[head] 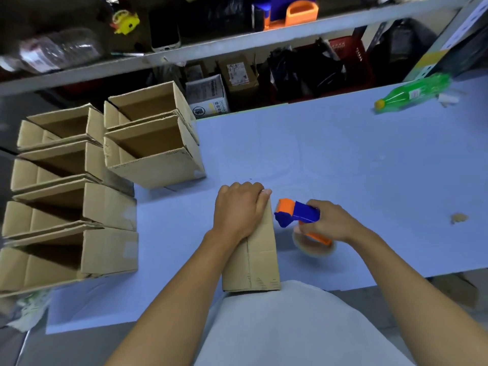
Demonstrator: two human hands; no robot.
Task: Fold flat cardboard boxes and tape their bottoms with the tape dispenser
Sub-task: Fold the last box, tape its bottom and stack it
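A folded cardboard box (260,262) stands bottom-up at the near edge of the blue table (343,159), its flap seam facing up. My left hand (239,210) lies over the box's far end, fingers curled over that edge, holding it down. Just right of the box, my right hand (326,220) grips the blue and orange tape dispenser (298,215), whose head points toward the box's far end without touching it. The tape roll (314,247) hangs below the hand and is blurred.
Several folded open boxes (148,143) stand in rows at the left, some off the table's edge. A green bottle (412,92) lies at the far right. A small brown scrap (459,217) rests on the right. Shelving with clutter rises behind the table.
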